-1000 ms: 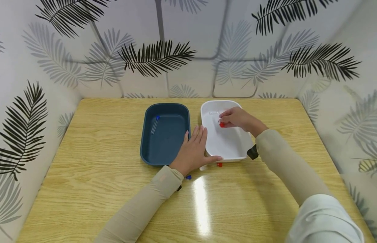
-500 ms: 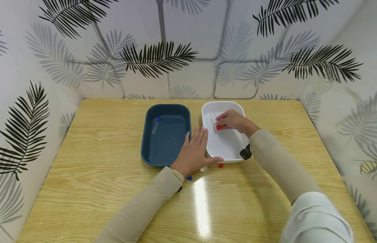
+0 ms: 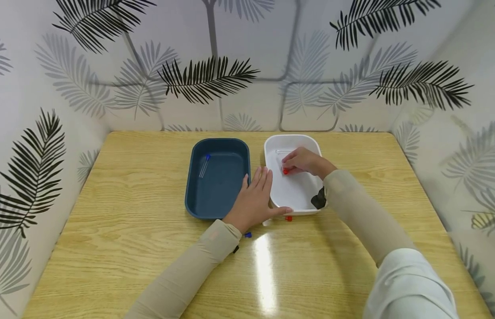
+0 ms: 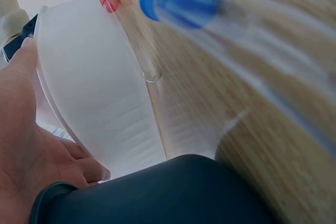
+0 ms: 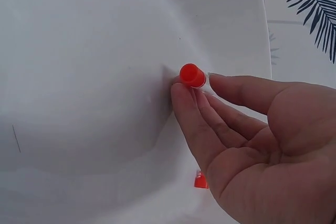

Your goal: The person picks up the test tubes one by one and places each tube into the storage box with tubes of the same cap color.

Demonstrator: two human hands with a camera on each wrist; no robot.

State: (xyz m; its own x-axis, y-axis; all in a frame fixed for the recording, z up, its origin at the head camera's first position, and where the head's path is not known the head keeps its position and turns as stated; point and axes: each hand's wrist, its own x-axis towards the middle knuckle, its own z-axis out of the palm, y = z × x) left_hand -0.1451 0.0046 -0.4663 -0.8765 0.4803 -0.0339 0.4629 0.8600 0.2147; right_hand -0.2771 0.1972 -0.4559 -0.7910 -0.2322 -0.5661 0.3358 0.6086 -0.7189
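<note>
My right hand point(image 3: 307, 161) is inside the white tray point(image 3: 299, 208), pinching a test tube with a red cap point(image 5: 192, 75) between thumb and fingers. Most of that tube is hidden by the hand. A second red cap point(image 5: 201, 180) shows below the hand in the right wrist view. At the tray's far end lies a clear tube point(image 3: 283, 152). With fingers straight, my left hand point(image 3: 253, 201) rests against the white tray's near left side, beside the dark blue tray point(image 3: 187, 195). A blue-capped test tube point(image 3: 205, 166) lies in the dark blue tray.
On the wooden table point(image 3: 123, 212), a red-capped tube point(image 3: 288, 218) lies along the white tray's near edge. Another tube with a blue cap point(image 4: 181, 1) lies under my left wrist. A leaf-patterned backdrop point(image 3: 247, 102) encloses the table's back and sides.
My right hand has moved slightly left and nearer inside the white tray, with the red-capped test tube. My left hand has stayed in place.
</note>
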